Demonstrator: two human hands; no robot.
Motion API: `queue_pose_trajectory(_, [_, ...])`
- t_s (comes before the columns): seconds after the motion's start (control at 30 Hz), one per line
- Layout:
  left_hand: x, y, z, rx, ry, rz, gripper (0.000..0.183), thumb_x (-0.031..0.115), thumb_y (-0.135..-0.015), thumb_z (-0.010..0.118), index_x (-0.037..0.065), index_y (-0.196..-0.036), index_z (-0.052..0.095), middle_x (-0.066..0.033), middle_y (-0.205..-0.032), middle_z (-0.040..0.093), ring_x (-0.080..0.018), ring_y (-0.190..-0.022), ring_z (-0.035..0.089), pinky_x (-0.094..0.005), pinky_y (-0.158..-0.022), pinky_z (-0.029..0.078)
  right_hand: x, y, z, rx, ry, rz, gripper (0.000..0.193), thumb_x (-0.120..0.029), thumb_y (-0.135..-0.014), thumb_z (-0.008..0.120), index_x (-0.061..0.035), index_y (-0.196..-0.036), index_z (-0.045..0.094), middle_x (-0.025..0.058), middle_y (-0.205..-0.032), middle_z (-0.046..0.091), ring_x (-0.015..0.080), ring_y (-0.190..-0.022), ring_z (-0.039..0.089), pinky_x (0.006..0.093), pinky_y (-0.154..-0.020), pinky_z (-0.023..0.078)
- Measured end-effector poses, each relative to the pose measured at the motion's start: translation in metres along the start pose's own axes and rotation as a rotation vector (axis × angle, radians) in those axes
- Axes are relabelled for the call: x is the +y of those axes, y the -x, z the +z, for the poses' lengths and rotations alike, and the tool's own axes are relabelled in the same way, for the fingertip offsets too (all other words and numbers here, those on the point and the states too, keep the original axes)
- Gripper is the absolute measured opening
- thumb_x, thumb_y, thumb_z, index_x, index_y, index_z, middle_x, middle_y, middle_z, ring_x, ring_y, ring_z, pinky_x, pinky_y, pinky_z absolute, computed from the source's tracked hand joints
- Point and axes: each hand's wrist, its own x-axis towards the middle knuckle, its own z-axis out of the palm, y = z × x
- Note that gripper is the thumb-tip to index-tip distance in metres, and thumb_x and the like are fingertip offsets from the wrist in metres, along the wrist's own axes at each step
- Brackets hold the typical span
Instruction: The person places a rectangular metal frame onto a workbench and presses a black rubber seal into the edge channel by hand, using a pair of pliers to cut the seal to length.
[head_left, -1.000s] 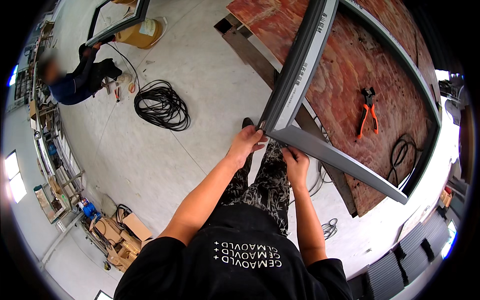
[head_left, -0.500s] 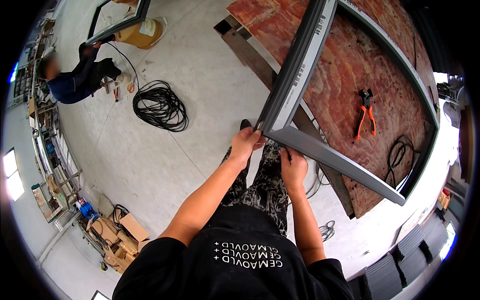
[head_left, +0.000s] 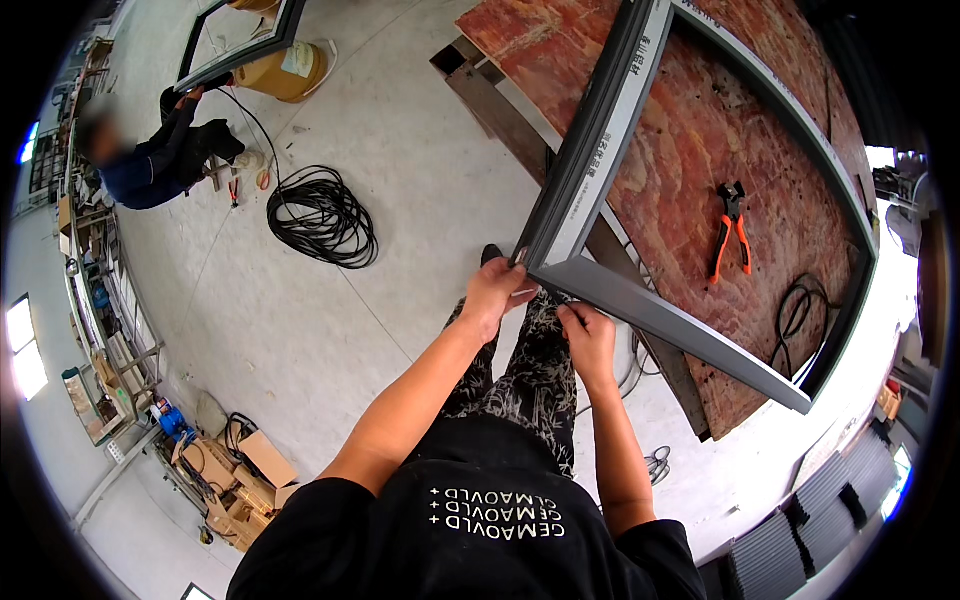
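A grey metal window frame (head_left: 690,325) lies on the table with its near corner jutting out over the table's edge toward me. My left hand (head_left: 495,295) is closed around that corner, thumb on top at the outer side. Just right of it, my right hand (head_left: 588,338) is closed in a pinch below the frame's near edge. A small dark bit shows at its fingertips, too small to name. Within the frame's opening, orange-handled pincers (head_left: 731,232) lie on the tabletop, apart from both hands.
The reddish-brown board table (head_left: 660,170) fills the upper right, with a black cable (head_left: 800,310) on it. A coiled black hose (head_left: 320,215) lies on the floor. Further left a person (head_left: 150,150) sits near another frame (head_left: 240,50) and a yellow bucket (head_left: 285,75). Cardboard boxes (head_left: 235,490) stand lower left.
My right hand has shifted slightly down and away from the frame's edge. The left hand keeps its hold on the corner, and the frame stays in place.
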Motion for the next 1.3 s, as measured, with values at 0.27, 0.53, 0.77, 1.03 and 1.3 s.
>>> queue_pose_trajectory(0.27, [-0.014, -0.006, -0.001, -0.048, 0.025, 0.000, 0.014, 0.012, -0.093, 0.065, 0.006, -0.103, 0.058, -0.0072, -0.102, 0.065, -0.0205, -0.096, 0.065, -0.0356, -0.091, 0.055, 0.000, -0.002, 0.009, 0.215, 0.327, -0.284, 0.020, -0.024, -0.085, 0.065, -0.0071, -0.095, 0.071, 0.0187, -0.081, 0.067, 0.0372, -0.077, 0.065, 0.0442, -0.069, 0.051])
queue_pose_trajectory(0.53, [-0.032, -0.016, 0.006, -0.029, 0.020, -0.050, 0.012, 0.013, -0.093, 0.064, 0.006, -0.101, 0.058, -0.0083, -0.102, 0.067, -0.0212, -0.098, 0.065, -0.0364, -0.092, 0.056, 0.019, 0.010, -0.011, 0.314, 0.391, -0.385, 0.021, -0.023, -0.086, 0.066, -0.0058, -0.098, 0.068, 0.0184, -0.084, 0.068, 0.0374, -0.077, 0.065, 0.0435, -0.068, 0.051])
queue_pose_trajectory(0.77, [-0.039, -0.007, 0.029, -0.113, 0.103, -0.027, 0.011, 0.012, -0.094, 0.062, 0.005, -0.103, 0.064, -0.0063, -0.101, 0.068, -0.0183, -0.095, 0.066, -0.0351, -0.087, 0.057, 0.067, 0.040, -0.075, 0.316, 0.287, -0.240, 0.020, -0.017, -0.085, 0.070, -0.0011, -0.096, 0.067, 0.0136, -0.076, 0.066, 0.0285, -0.069, 0.063, 0.0383, -0.064, 0.049])
queue_pose_trajectory(1.03, [-0.033, 0.017, 0.049, -0.133, 0.090, -0.092, 0.015, 0.017, -0.094, 0.065, 0.007, -0.105, 0.065, -0.0028, -0.095, 0.068, -0.0182, -0.090, 0.066, -0.0325, -0.082, 0.055, 0.080, 0.022, -0.088, 0.322, 0.580, -0.604, 0.026, -0.008, -0.086, 0.066, -0.0051, -0.112, 0.068, 0.0145, -0.098, 0.070, 0.0305, -0.085, 0.067, 0.0355, -0.074, 0.053])
queue_pose_trajectory(1.3, [-0.053, 0.024, 0.080, 0.080, 0.092, -0.010, 0.014, 0.015, -0.095, 0.063, 0.007, -0.106, 0.060, -0.0045, -0.098, 0.067, -0.0176, -0.087, 0.067, -0.0354, -0.083, 0.056, 0.088, 0.012, -0.110, 0.282, 0.976, -0.844, 0.047, -0.008, -0.079, 0.060, -0.0224, -0.123, 0.065, 0.0034, -0.099, 0.065, 0.0221, -0.071, 0.065, 0.0353, -0.058, 0.055])
